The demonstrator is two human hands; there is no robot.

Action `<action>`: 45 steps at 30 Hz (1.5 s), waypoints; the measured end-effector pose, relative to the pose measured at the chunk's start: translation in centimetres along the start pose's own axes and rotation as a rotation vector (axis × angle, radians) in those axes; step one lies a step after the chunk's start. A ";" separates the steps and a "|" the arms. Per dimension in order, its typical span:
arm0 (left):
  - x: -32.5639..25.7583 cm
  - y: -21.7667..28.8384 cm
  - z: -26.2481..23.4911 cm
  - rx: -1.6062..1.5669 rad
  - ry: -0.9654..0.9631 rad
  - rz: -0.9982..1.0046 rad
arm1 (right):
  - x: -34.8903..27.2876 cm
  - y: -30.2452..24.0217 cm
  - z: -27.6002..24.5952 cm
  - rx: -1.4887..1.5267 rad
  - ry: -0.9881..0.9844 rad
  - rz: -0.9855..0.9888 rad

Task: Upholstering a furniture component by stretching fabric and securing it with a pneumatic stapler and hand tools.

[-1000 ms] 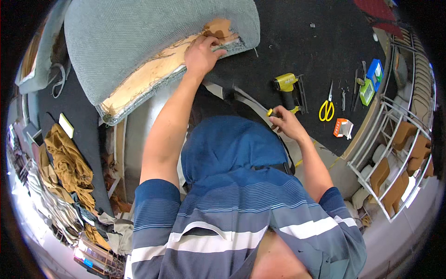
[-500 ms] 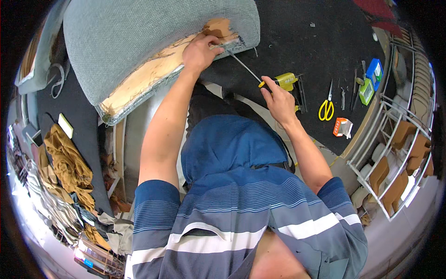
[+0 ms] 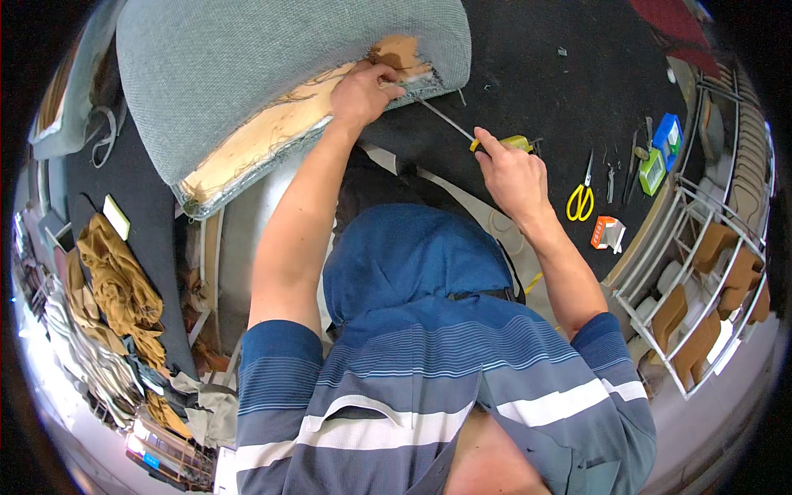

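Observation:
A grey-green upholstered seat cushion (image 3: 247,74) lies upside down on a black worktable (image 3: 536,82), with its tan wooden base (image 3: 272,136) showing along the edge. My left hand (image 3: 360,91) presses on the cushion's edge, gripping the fabric there. My right hand (image 3: 511,169) holds a yellow-handled screwdriver (image 3: 462,132). Its thin metal shaft points up and left, with the tip at the cushion's edge right of my left hand.
Yellow scissors (image 3: 581,198), small pliers, a blue box (image 3: 667,132), a green box (image 3: 652,172) and an orange-and-white item (image 3: 606,233) lie at the table's right. A white wire rack (image 3: 701,280) stands beyond. Tan fabric scraps (image 3: 115,280) pile up at the left.
My right hand picked up the yellow-handled screwdriver from the table and carried it up and left, bringing its tip to the cushion's edge. My left hand stayed on the cushion.

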State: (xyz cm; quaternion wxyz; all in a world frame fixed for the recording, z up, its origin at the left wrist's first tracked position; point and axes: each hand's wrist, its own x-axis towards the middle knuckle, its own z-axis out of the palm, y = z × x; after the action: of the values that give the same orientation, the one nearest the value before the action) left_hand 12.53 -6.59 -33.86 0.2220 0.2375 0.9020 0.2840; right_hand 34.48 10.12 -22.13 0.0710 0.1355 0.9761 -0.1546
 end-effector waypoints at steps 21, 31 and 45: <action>0.5 -0.6 0.0 0.037 0.000 0.047 | -2.4 4.2 9.3 1.191 -0.299 0.596; 0.4 -0.4 0.0 0.048 -0.037 0.068 | -3.0 3.7 11.4 0.796 0.108 0.197; 0.2 -0.2 -0.2 0.044 -0.046 0.019 | -2.7 3.0 12.1 1.093 -0.150 0.584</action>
State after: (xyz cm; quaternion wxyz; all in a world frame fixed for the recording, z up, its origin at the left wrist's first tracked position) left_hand 12.20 -6.74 -33.86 0.2344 0.2573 0.9005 0.2605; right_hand 39.08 8.30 -33.89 0.0989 0.4021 0.6709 -0.6151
